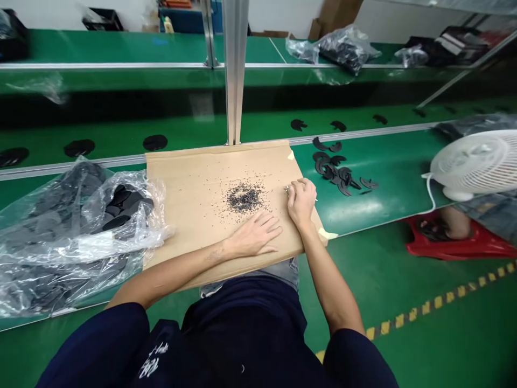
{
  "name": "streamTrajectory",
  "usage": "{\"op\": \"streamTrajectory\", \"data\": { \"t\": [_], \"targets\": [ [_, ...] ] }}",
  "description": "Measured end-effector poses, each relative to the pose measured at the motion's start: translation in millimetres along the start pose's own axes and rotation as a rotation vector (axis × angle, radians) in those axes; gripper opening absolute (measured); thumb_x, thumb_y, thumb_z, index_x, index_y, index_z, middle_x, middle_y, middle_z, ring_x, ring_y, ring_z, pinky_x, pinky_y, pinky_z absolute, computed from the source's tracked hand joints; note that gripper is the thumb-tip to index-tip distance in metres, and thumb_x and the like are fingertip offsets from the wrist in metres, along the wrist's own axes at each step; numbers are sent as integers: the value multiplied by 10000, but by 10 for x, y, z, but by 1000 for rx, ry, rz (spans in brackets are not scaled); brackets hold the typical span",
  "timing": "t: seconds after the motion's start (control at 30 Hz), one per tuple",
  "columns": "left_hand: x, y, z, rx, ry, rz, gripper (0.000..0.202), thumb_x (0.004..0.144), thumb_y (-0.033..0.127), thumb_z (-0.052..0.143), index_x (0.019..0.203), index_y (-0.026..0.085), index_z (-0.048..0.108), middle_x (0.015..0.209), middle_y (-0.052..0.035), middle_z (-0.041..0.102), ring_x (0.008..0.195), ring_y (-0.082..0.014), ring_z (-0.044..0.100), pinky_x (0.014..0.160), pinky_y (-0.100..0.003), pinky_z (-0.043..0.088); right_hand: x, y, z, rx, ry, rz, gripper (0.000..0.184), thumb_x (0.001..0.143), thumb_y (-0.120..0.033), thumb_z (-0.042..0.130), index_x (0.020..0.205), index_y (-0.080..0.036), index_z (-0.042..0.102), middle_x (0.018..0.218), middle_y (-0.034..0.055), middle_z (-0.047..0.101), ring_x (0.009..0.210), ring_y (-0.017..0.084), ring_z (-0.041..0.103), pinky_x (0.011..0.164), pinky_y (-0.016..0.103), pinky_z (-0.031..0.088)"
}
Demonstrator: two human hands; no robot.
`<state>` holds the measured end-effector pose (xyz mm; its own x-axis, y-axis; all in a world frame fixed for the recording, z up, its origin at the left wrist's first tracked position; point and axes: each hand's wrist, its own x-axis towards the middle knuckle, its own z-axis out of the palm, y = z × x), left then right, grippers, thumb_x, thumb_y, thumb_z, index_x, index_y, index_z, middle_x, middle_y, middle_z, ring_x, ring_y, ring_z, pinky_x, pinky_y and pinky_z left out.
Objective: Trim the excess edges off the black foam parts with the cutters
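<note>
My left hand lies flat on the cardboard sheet, its fingers stretched out and holding nothing. Just beyond those fingertips is a loose pile of tiny black bits, with more scattered around it. Near the board's right edge, my right hand is curled closed. A small silver tool pokes out at its left side; the fingers hide most of it, so its kind does not show.
A clear plastic bag of flat black discs covers the left side. Curved black pieces lie right of the board. A metal post rises behind it. A white fan stands at right, near another person's leg.
</note>
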<state>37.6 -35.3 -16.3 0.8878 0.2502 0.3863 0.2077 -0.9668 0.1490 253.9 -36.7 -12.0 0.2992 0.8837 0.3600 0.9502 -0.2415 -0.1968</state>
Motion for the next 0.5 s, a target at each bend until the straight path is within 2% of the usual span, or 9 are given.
{"op": "streamTrajectory", "data": {
  "t": [0.07,0.13,0.2,0.3,0.4,0.5],
  "targets": [
    [91,-16,8,68,-57,-6,428,996,477,553,1243,147,666,1346,-167,640,1287,-300,566,1179,-506,390,-127,-36,-41,98,96,-35,327,1023,-222,355,1133,-170,658,1260,179,573,1180,297,522,994,446,428],
    [217,-150,23,131,-71,-100,415,1007,420,538,1265,116,651,1383,-189,616,1325,-318,547,1198,-527,371,-319,-74,-114,183,151,-110,331,1030,-221,350,1136,-168,659,1215,172,587,1139,285,552,959,424,454],
    [345,-342,30,155,-64,-176,408,1012,373,527,1282,87,636,1416,-213,590,1360,-334,521,1208,-545,357,-537,-106,-201,208,94,-244,313,1040,-279,383,1141,-157,653,1137,161,603,1054,271,577,891,392,480],
    [429,-601,5,121,10,-242,335,1019,299,504,1215,80,663,1385,-222,609,1334,-323,535,1172,-525,397,-776,-134,-288,154,-78,-531,355,1010,-458,508,1108,-151,657,1054,150,624,937,268,575,805,382,489],
    [253,-703,-73,71,164,-327,303,1047,263,442,1145,125,694,1217,-173,696,1152,-262,625,1014,-442,500,-734,-179,-239,100,-158,-759,465,973,-567,545,1150,-151,652,1154,186,635,1031,306,569,868,430,493],
    [-155,-583,-201,49,275,-428,337,1075,287,391,1116,154,698,988,-110,737,882,-191,656,824,-339,526,-391,-317,-72,144,-176,-853,534,979,-568,533,1264,-123,611,1334,237,581,1218,352,529,982,492,484]
  ]
}}
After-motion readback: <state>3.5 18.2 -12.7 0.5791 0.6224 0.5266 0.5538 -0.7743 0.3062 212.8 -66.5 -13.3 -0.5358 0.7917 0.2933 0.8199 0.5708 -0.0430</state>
